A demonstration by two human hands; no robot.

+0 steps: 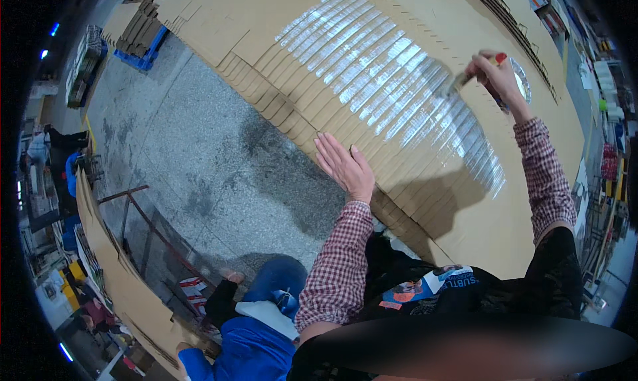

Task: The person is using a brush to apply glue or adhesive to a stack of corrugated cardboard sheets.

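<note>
A fanned stack of brown cardboard sheets lies before me, its overlapping edges stepped in rows. Wet, shiny whitish streaks, like glue, run across the middle of it. My right hand grips a brush with a red handle end, its bristles down at the right border of the wet streaks. Partly hidden behind that hand is a round, shiny container, contents unclear. My left hand is stretched out flat over the near left edge of the stack, fingers straight, holding nothing.
Left of the stack is grey speckled floor. A co-worker in blue is close by at lower left, beside more cardboard and a reddish metal frame. A blue pallet with stacked cardboard stands at the far left.
</note>
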